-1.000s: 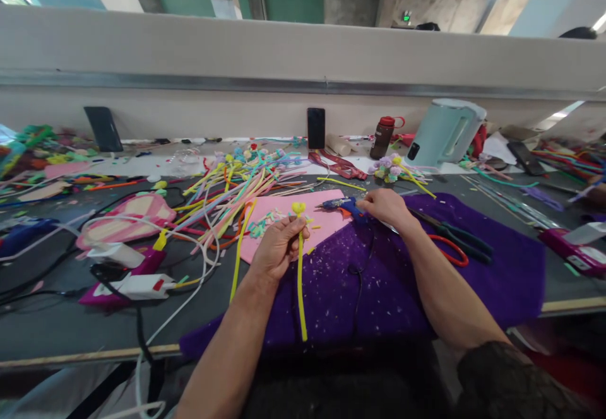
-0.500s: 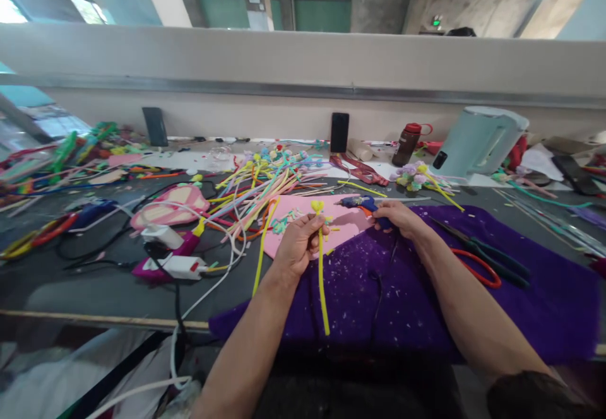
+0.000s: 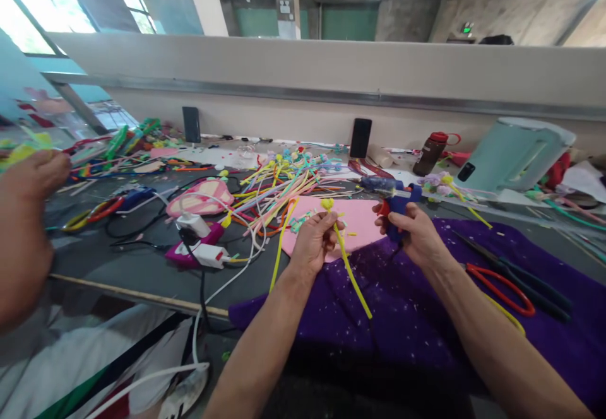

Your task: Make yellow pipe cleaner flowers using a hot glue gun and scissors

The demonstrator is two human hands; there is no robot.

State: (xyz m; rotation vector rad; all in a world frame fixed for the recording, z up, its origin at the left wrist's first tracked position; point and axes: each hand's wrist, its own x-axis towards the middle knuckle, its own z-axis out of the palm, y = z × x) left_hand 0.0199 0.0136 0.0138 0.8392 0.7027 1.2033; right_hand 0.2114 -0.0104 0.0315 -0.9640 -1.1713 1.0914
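Observation:
Between the thumb and fingers of my left hand (image 3: 312, 240) is a yellow pipe cleaner (image 3: 351, 269). A small looped yellow head tops it, and its long stem slants down to the right. My right hand (image 3: 416, 233) is closed around the grip of a blue glue gun (image 3: 400, 197) with an orange-red trigger. The gun's nozzle points left, above and to the right of the yellow head, apart from it. Below both hands lie a pink sheet (image 3: 367, 217) with small teal and yellow pieces and a purple cloth (image 3: 345, 318) dotted with scraps.
Scissors with red handles (image 3: 502, 286) lie on the cloth at right. Pipe cleaners (image 3: 288, 182) heap behind the sheet. A power strip (image 3: 196, 248) with cords sits left. Kettle (image 3: 521, 154), bottle (image 3: 430, 153) and phone (image 3: 360, 137) stand behind. Another person's hand (image 3: 28, 204) is at far left.
My right hand has lifted the glue gun up from the sheet. The yellow stem in my left hand now tilts rightward. Another person's hand has appeared at left, and the view has shifted left.

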